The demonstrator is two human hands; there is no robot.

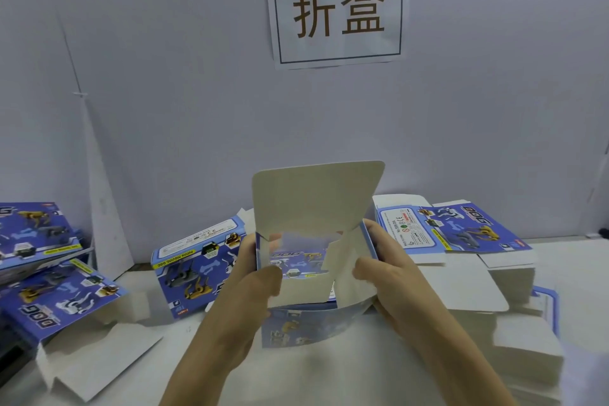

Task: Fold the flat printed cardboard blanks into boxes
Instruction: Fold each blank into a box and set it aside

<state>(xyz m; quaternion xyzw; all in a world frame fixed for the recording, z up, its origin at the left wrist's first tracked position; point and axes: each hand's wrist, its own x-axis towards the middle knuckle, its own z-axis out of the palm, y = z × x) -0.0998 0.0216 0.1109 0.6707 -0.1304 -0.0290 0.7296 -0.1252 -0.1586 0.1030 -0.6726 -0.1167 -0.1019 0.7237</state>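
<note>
Box (316,257) between left hand (244,287) and right hand (389,273).

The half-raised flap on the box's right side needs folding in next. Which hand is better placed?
Probably the right hand: its thumb lies against that flap, while the left hand grips the box at its left wall.

Soft, even, bluish light, faint shadows, slight overall blur, wide-angle bending at the edges

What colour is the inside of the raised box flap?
The flap is plain off-white, head view.
</note>
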